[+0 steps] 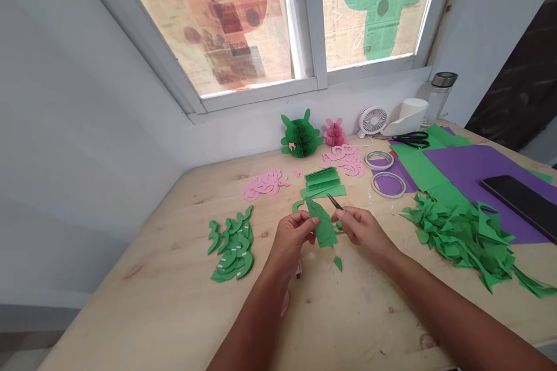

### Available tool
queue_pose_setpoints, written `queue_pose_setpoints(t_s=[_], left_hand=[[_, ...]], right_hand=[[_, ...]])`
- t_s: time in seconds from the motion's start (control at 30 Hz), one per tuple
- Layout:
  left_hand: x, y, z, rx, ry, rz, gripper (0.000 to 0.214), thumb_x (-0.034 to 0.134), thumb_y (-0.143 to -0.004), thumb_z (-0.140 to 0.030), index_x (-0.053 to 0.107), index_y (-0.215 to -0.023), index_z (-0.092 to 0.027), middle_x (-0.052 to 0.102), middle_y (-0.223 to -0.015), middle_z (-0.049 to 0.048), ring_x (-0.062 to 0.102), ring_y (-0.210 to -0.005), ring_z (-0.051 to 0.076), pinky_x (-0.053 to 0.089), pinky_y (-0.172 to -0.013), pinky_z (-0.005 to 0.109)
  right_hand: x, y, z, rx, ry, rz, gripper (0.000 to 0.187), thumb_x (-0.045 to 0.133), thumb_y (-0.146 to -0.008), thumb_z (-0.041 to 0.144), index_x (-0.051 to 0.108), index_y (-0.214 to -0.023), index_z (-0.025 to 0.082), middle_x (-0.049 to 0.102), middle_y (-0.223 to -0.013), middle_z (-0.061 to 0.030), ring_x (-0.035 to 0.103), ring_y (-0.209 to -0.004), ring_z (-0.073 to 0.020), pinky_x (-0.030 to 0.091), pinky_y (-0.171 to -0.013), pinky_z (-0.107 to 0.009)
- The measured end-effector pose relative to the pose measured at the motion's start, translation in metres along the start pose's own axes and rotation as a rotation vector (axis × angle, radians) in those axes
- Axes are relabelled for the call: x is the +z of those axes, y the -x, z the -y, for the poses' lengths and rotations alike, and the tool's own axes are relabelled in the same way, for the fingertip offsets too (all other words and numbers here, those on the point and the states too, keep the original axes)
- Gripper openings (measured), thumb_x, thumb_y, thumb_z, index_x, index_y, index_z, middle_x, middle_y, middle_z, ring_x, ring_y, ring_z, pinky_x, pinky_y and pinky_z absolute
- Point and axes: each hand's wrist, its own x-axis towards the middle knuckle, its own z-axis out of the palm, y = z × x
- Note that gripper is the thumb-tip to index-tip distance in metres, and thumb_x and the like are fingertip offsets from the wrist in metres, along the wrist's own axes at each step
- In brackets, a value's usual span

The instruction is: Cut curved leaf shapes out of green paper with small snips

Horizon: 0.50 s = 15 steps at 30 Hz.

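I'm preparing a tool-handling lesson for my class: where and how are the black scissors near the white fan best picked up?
Probably by the handle loops, coming from the right: the black scissors lie flat, loops towards the right and blades pointing left, towards the white fan.

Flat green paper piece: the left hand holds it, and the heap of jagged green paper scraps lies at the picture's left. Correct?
Wrong side: the head view shows the heap of jagged green paper scraps at the right. The left hand does hold the flat green paper piece.
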Motion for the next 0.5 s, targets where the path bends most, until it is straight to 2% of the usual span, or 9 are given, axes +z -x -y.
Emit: queue_pose_setpoints(t_s=[0.13,0.27,0.5], left_hand=[[-0.001,-0.001,-0.003,0.003,0.111,-0.060,0.025,0.074,-0.057,-0.027,0.052,-0.056,-0.015,0.055,-0.056,-0.0022,0.048,-0.049,0.009,0.042,-0.052,0.023],[0.000,-0.001,-0.004,0.005,0.202,-0.083,0.026,0.074,-0.056,-0.025,0.050,-0.057,-0.015,0.059,-0.061,-0.0008,0.053,-0.054,0.010,0.047,-0.059,0.026],[0.000,-0.001,-0.004,0.006,0.259,-0.050,0.026,0.073,-0.058,-0.023,0.048,-0.057,-0.015,0.061,-0.065,-0.0003,0.057,-0.057,0.011,0.048,-0.064,0.027]], right_hand=[[-0.001,0.000,-0.005,0.025,0.044,0.062,0.046,0.045,-0.081,0.057,0.060,-0.069,0.014,0.029,-0.044,0.0072,0.022,-0.041,-0.0079,0.015,-0.042,-0.024],[-0.001,-0.001,-0.012,0.060,0.072,0.109,0.047,0.045,-0.082,0.057,0.059,-0.069,0.014,0.027,-0.042,0.0077,0.020,-0.041,-0.0079,0.013,-0.042,-0.025],[0.001,0.001,-0.011,0.095,0.105,0.144,0.045,0.046,-0.082,0.056,0.055,-0.066,0.015,0.025,-0.041,0.0082,0.018,-0.041,-0.0072,0.011,-0.042,-0.025]])
